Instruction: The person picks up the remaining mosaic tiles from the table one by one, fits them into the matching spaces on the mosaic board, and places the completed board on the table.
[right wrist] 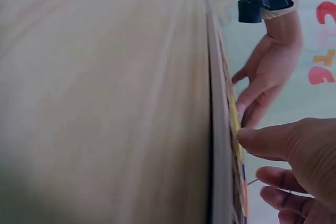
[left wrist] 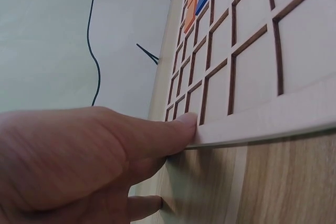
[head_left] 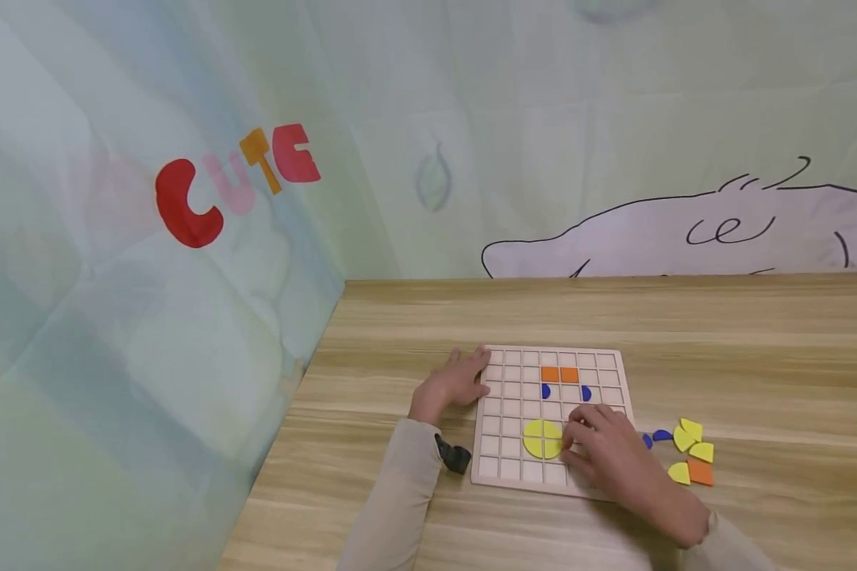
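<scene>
A pale wooden grid board (head_left: 501, 426) lies on the table. My left hand (head_left: 454, 379) is at its left edge; in the left wrist view a fingertip (left wrist: 186, 121) rests on the rim near the corner, fingers mostly straight. Low on the grid, yellow quarter-circle pieces form a round disc (head_left: 536, 440). My right hand (head_left: 607, 448) is over the board, its thumb and fingertips at the disc's right side. In the right wrist view, a gap shows between thumb and bent fingers. Two orange squares (head_left: 559, 374) sit in upper cells, with two blue half-discs (head_left: 586, 393) below them.
Right of the board lie loose pieces: several yellow quarter-circles (head_left: 701, 453), an orange square (head_left: 701, 473) and blue half-discs (head_left: 662, 435), partly behind the right hand. A printed cloth wall (head_left: 414, 198) stands behind the wooden table (head_left: 793, 357). A dark band (head_left: 453, 454) circles the left wrist.
</scene>
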`<state>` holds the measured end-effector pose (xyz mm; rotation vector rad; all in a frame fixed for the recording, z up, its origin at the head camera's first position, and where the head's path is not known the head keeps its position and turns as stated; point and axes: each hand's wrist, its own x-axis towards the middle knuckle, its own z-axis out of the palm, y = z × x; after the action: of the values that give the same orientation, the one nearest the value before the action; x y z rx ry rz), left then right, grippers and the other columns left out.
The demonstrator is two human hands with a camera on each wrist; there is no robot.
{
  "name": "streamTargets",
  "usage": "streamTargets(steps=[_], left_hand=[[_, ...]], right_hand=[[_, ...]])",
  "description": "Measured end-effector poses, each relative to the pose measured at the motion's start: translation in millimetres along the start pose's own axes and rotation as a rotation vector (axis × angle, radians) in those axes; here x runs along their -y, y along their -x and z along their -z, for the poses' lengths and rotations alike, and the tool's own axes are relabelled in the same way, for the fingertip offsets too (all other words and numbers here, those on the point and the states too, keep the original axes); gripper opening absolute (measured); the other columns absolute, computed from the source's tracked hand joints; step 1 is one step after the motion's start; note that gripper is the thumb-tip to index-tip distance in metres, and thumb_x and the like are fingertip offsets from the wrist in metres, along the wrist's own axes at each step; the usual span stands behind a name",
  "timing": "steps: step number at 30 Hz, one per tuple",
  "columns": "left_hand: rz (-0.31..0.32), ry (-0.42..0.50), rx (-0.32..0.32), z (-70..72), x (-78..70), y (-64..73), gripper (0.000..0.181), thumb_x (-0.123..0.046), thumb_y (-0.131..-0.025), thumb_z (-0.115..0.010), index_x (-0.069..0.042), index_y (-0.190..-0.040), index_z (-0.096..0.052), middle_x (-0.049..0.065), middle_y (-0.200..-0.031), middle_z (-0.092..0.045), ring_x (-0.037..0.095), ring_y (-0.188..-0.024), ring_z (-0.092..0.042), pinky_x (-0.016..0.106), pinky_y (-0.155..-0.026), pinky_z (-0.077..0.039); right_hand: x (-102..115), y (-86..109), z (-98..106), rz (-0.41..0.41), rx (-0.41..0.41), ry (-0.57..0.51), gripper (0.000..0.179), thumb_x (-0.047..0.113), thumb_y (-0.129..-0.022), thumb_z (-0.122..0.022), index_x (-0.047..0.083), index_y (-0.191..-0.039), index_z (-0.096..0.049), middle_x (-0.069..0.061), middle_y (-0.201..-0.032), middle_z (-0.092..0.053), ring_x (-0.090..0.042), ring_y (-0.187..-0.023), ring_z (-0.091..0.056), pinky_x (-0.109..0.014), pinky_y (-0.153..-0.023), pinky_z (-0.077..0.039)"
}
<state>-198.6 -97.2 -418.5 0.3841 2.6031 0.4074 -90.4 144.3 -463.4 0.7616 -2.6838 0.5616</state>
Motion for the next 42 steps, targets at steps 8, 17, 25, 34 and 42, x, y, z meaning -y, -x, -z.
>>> streamTargets(steps=[8,17,25,34,42], left_hand=[[-0.016,-0.004,-0.003,-0.9,1.8,-0.5,0.063,-0.026,-0.099,-0.051,-0.018,-0.154,-0.021,-0.003,-0.162,-0.011,0.035,-0.148,-0.003,0.068,-0.111,-0.014],[-0.029,-0.016,-0.007,-1.0,2.6,-0.5,0.063,-0.025,-0.099,-0.051,-0.017,-0.154,-0.021,-0.002,-0.162,-0.011,0.036,-0.148,-0.004,0.069,-0.110,-0.014],[-0.017,-0.015,-0.014,-3.3,2.4,-1.5,0.063,-0.026,-0.099,-0.051,-0.018,-0.154,-0.021,-0.004,-0.162,-0.011,0.035,-0.148,-0.004,0.067,-0.111,-0.014],[-0.017,-0.013,-0.016,-1.9,2.0,-1.0,0.063,-0.026,-0.099,-0.051,-0.018,-0.154,-0.022,-0.003,-0.162,-0.011,0.035,-0.148,-0.004,0.068,-0.111,-0.015],[-0.016,-0.010,-0.011,-2.1,2.2,-0.1,0.063,-0.026,-0.099,-0.051,-0.019,-0.154,-0.021,-0.004,-0.162,-0.011,0.034,-0.148,-0.004,0.069,-0.110,-0.014]], right_hand=[[-12,6.1,20,-0.030,-0.030,0.028,0.024,0.015,-0.067,-0.086,0.021,-0.077,-0.065,0.002,-0.095,-0.061,-0.018,-0.086,-0.054,-0.039,-0.074,-0.046],[-43,24.1,37,-0.012,-0.136,0.029,0.032,0.008,-0.058,-0.087,0.018,-0.079,-0.065,0.000,-0.091,-0.062,-0.023,-0.082,-0.055,-0.043,-0.069,-0.045],[-64,38.6,56,-0.160,0.022,0.044,0.028,0.013,-0.065,-0.086,0.014,-0.087,-0.069,-0.008,-0.098,-0.063,-0.036,-0.090,-0.059,-0.054,-0.074,-0.047],[-80,46.7,63,-0.274,0.160,0.081,0.025,0.017,-0.066,-0.085,0.014,-0.087,-0.072,-0.017,-0.100,-0.061,-0.040,-0.089,-0.055,-0.055,-0.073,-0.045],[-86,48.8,62,-0.324,0.175,0.070,0.026,0.019,-0.067,-0.084,0.013,-0.089,-0.070,-0.019,-0.100,-0.061,-0.043,-0.091,-0.054,-0.058,-0.075,-0.043]])
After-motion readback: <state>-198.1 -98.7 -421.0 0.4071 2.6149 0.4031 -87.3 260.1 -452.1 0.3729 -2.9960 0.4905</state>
